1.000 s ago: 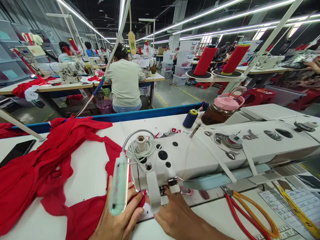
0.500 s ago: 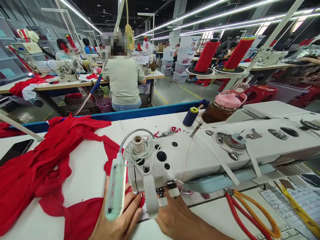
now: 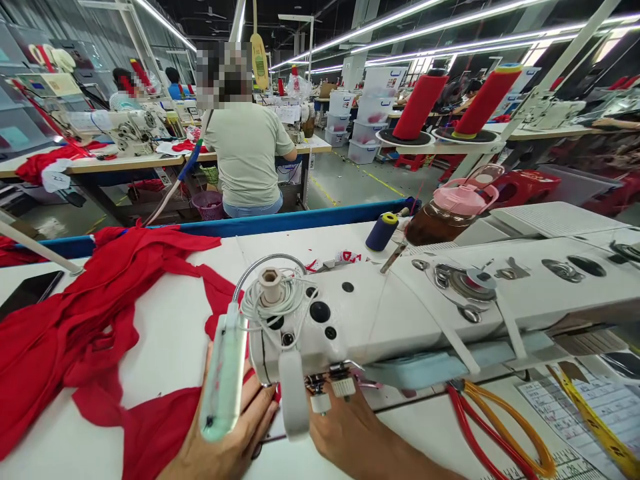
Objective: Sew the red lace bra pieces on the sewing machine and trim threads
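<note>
A white sewing machine lies across the table in front of me. My left hand rests flat on red fabric just left of the needle area, partly hidden behind the machine's pale green lamp. My right hand sits under the machine head, fingers on the table by the presser foot. What the fingertips pinch is hidden by the machine. The red fabric spreads in a loose heap over the table's left half.
Red and orange scissors and a yellow tape measure lie at right. A navy thread spool, a pink-lidded bottle and two red cones stand behind. A phone lies far left. Another person sits ahead.
The view has shifted slightly, so the machine head sits lower and further left. Both hands stay at the needle area on the red fabric, the left drawn slightly toward me.
</note>
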Demonstrator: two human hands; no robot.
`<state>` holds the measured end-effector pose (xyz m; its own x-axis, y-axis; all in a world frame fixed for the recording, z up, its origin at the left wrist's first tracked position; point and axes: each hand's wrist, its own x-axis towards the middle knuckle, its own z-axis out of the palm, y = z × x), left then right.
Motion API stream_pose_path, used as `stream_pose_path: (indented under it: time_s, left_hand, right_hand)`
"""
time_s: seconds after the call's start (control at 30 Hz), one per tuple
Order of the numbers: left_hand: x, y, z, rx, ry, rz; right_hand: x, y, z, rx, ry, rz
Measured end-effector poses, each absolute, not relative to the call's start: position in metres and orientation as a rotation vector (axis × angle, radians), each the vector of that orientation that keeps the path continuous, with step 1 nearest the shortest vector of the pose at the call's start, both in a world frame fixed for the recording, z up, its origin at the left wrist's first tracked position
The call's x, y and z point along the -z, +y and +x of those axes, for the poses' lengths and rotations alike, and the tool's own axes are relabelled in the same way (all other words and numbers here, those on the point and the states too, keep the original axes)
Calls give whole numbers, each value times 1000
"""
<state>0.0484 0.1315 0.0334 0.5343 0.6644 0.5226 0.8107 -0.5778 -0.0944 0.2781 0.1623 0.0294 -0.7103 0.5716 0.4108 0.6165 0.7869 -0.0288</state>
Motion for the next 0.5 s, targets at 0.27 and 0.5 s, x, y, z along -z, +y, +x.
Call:
stream_pose_path:
  time_s: [0.27,0.5]
  left_hand:
    - [-32,132,43,579,-1098,-2460]
    - [-35,130,66,739,-1349,-2364]
  right_hand:
    - [-32,164,277,73,-2533,-891]
    - [-38,164,276,103,-2489,-912]
